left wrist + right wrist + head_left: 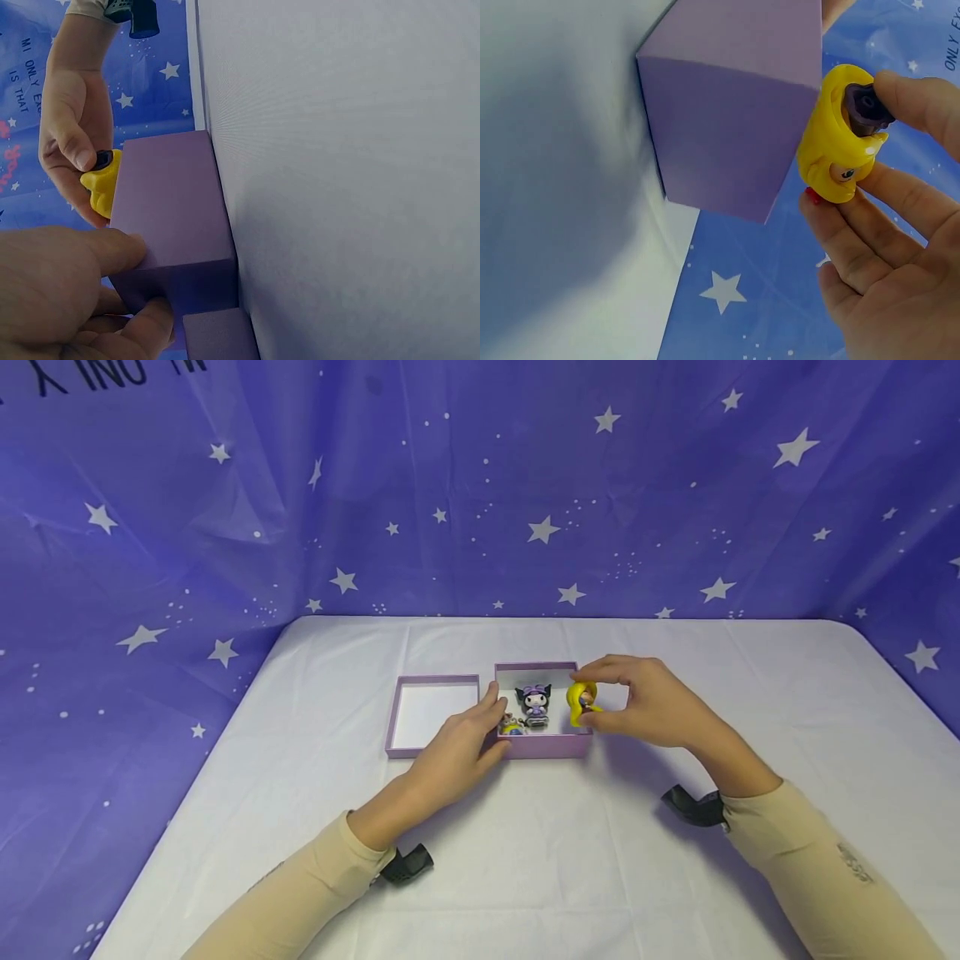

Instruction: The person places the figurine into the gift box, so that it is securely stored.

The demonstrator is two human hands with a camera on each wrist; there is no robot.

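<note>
A small figurine with long yellow hair (581, 703) is pinched between the thumb and fingers of my right hand (656, 702), at the right wall of an open purple box (543, 747). Its dark purple base (866, 106) shows under the thumb in the right wrist view. My left hand (457, 747) holds the box's front left corner, thumb on the front face and fingers along the left side. Inside the box stands a black-and-purple hooded figurine (536, 703). Another small figurine (512, 725) sits in the near left corner, partly hidden by the left fingers and the wall.
A shallow purple lid (395, 718) with a white inside lies just left of the box. Both are on a white cloth-covered table (540, 860). Behind the table hangs a purple star-patterned curtain (480, 468). Dark devices (693, 806) are worn at the wrists.
</note>
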